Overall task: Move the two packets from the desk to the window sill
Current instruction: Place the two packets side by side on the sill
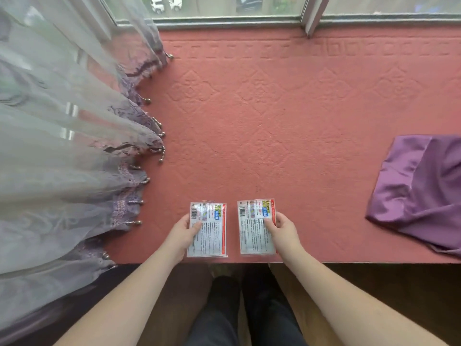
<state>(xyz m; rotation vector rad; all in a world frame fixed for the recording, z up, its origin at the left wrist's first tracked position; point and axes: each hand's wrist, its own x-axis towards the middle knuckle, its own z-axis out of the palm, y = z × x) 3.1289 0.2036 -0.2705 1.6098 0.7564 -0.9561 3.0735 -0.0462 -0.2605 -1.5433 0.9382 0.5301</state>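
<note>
The person stands right up against the window sill [274, 126], which is covered in a pinkish-red embossed cloth, and holds one packet in each hand over its near edge. The left hand [183, 233] has its grip closed on the left packet [208, 229], thumb lying across the printed face and the other fingers hidden beneath. The right hand [283, 228] grips the right packet [257, 227] the same way, its thumb pressed on the upper right part of the packet. Both packets lie flat, or very nearly flat, against the cloth; whether they actually touch it I cannot tell. They sit side by side with a narrow strip of red cloth between them, long sides parallel, barcodes at the top left corners and small print filling the lower halves. Their bottom edges come close to the sill's front edge.

To the left, a sheer curtain [74, 151] with a purple beaded hem spills onto the sill, its hem near the left packet but apart from it. Off to the right, well apart from the packets, lies a folded purple cloth [421, 193]. Beyond the sill is the window frame [224, 21], with parked cars [166, 2] visible through the glass.
</note>
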